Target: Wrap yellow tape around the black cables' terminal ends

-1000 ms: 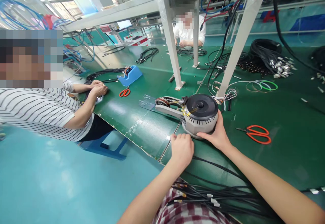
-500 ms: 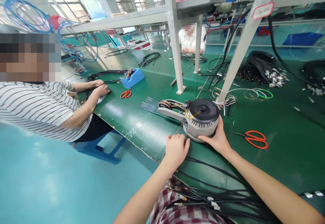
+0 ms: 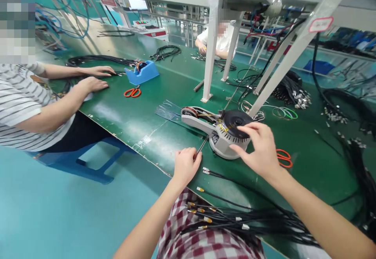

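A grey tape dispenser (image 3: 225,149) with a black round top plate stands on the green table, a tape roll at the end of its arm and bits of yellow tape by the plate. My right hand (image 3: 260,149) is beside it, thumb and fingers apart, fingertips over the plate's right edge; I cannot tell if they touch it. My left hand (image 3: 187,167) rests at the table's front edge, fingers curled; what they hold, if anything, is hidden. Black cables (image 3: 235,178) with white and yellow ends lie in front of the dispenser. More cables (image 3: 258,220) spread across my lap.
Orange-handled scissors (image 3: 284,158) lie right of the dispenser, partly behind my right wrist. White shelf posts (image 3: 212,47) rise behind it. At left a co-worker's hands (image 3: 94,84) are near a blue tape holder (image 3: 141,73) and red scissors (image 3: 132,91). Cable bundles (image 3: 293,90) lie at back right.
My right hand has let go of the dispenser's side and lifted to its top plate, fingers apart. My left hand has drawn away from the dispenser, leftward. The view has tilted down.
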{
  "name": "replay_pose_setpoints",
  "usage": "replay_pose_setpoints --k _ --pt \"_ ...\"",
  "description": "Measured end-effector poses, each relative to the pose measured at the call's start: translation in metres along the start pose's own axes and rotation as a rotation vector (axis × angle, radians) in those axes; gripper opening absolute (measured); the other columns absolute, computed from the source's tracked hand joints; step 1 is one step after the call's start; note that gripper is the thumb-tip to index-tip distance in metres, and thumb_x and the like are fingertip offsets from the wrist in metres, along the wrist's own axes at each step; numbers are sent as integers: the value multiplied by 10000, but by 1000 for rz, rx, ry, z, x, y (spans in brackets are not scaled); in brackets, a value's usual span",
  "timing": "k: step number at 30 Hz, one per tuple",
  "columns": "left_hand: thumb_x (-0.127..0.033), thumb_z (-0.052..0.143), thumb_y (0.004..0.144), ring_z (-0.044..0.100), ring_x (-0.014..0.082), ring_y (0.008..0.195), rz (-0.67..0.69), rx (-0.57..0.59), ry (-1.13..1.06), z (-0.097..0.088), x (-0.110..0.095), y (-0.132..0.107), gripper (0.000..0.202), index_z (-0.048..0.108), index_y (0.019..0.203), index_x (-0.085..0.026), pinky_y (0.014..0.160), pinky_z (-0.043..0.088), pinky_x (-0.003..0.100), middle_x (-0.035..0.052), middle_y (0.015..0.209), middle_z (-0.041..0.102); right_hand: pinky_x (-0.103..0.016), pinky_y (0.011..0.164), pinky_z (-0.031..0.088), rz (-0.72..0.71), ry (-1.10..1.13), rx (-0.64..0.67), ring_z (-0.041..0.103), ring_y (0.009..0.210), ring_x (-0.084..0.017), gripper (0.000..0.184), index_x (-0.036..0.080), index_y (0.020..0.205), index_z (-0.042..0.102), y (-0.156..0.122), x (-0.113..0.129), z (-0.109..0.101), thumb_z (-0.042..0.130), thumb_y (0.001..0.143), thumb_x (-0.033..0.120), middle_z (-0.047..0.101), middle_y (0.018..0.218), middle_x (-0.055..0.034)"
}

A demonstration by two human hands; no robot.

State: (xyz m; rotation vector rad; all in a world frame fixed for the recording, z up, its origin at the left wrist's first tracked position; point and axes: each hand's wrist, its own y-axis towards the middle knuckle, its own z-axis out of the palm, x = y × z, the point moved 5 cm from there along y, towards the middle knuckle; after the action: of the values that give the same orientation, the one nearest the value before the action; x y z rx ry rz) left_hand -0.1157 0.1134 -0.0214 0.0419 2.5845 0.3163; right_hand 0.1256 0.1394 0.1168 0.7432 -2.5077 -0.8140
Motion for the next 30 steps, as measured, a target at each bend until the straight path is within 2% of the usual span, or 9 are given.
replay_pose_setpoints --k 2,5,9,13,19,25,27,30 --pt "-325 482 994 555 183 758 8 -6 -26 -2 3 0 323 471 699 -196 762 288 326 1 707 587 -487 957 441 -31 -94 11 563 1112 -310 453 242 1209 645 12 18 14 788 826 437 596 1185 -102" --pt "-321 483 998 546 176 745 19 -17 -56 -4 7 -2 326 457 698 -196 754 289 323 -8 702 574 -463 920 419 -28 -180 -42 569 1063 -292 305 231 1079 691 22 27 30 763 854 423 619 1121 -93" --pt "-316 487 998 541 173 740 27 -33 -68 -5 9 -3 334 437 690 -196 757 289 325 -15 691 563 -429 890 396 -43 -190 -148 586 973 -245 100 250 935 715 26 27 33 734 886 336 666 1017 -49" --pt "-320 485 999 541 174 741 31 -38 -68 -5 9 -2 336 434 690 -196 753 290 326 -13 689 563 -420 891 381 -49 -103 -164 605 928 -216 10 270 898 720 27 30 35 725 889 269 707 961 -1" --pt "-319 482 997 543 172 747 26 -32 -54 -4 10 -2 329 443 694 -197 759 299 330 -11 695 568 -412 912 413 202 262 -176 609 917 -206 67 252 821 711 30 15 36 754 864 281 690 902 3" --pt "-322 461 995 550 180 744 18 -20 -45 -4 7 -1 328 451 690 -200 752 304 328 -1 698 575 -354 794 479 391 736 -233 584 860 -194 139 228 839 698 28 -14 21 768 836 347 643 884 -28" --pt "-321 465 987 547 182 740 15 -20 -61 -5 7 0 325 456 686 -200 748 309 325 1 692 571 -337 774 494 444 917 -202 582 847 -182 157 237 841 695 22 -20 15 802 806 348 634 892 -26" --pt "-316 467 980 529 178 714 -13 -38 -140 -12 2 -1 319 465 682 -203 743 327 318 -6 657 533 -322 738 513 492 1120 -74 590 823 -173 179 253 834 698 7 -21 7 846 763 325 637 884 -20"
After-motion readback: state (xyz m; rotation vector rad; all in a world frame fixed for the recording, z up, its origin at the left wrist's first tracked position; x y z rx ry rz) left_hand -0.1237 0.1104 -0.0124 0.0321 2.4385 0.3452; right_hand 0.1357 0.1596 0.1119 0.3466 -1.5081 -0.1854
